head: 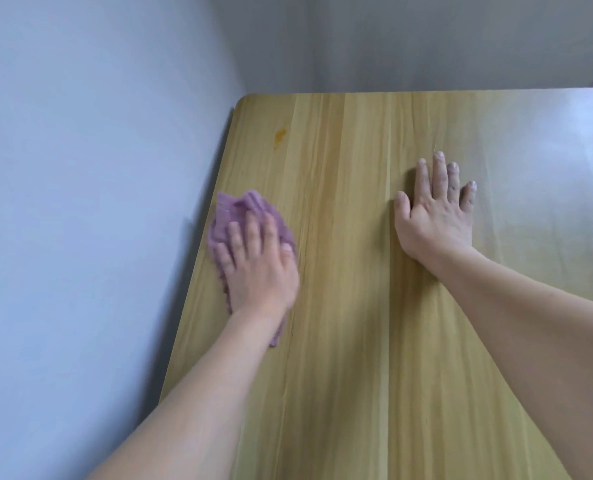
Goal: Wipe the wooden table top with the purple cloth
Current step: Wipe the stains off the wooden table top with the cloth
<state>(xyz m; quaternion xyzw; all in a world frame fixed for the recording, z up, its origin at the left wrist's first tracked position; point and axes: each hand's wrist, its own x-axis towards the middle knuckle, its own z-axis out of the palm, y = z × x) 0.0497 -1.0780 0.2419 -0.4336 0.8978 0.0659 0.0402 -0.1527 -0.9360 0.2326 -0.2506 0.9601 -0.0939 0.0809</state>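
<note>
— Purple cloth point(239, 216) first: where does it lie?
— Bunched on the wooden table top point(343, 306), close to its left edge, about halfway along the visible length. The left hand point(258, 268) lies flat on top of it, palm down.
— And how does the cloth sit against the fingers point(253, 233)?
— Under them. The fingers are stretched out and only slightly spread, pressing down rather than pinching. Rumpled folds stick out beyond the fingertips toward the far end of the table, and a strip shows to the left of the little finger. A small tail of fabric also peeks out near the wrist on the near side.
— Is the thumb wrapped around any of it?
— It lies along the right side of the hand, on the cloth's edge; I cannot tell whether it hooks under.
— The other hand?
— The right hand point(435, 209) rests flat on bare wood, well apart from the cloth, fingers straight and lightly fanned, holding nothing.
— Anything else on the surface?
— An orange-yellow stain point(280, 135) toward the far left corner, beyond the cloth and apart from it. A pale wall point(90, 168) runs along the table's left edge.
</note>
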